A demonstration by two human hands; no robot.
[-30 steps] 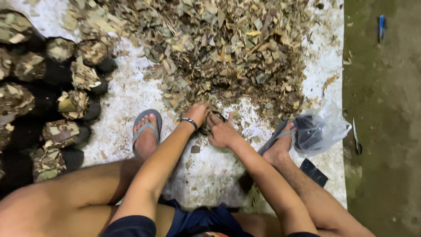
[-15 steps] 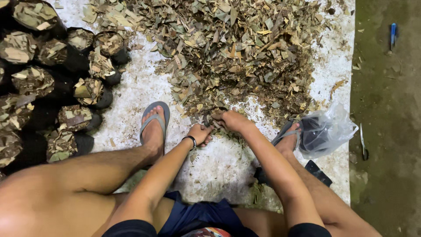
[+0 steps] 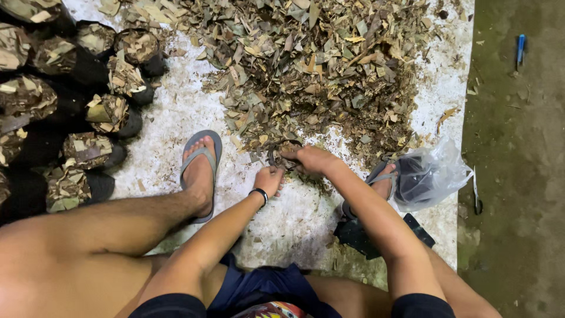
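Hands, left (image 3: 271, 178) and right (image 3: 311, 159), grip a black bag (image 3: 283, 154) at the leaf pile's (image 3: 318, 65) edge.

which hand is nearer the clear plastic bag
Right. The right hand is at the leaf pile's edge, closer to the plastic bag; the left hand sits farther left, beyond it.

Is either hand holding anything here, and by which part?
Both hands, the left hand and the right hand, grip the rim of a small black planting bag at the edge of the dry shredded leaf pile, holding its mouth open.
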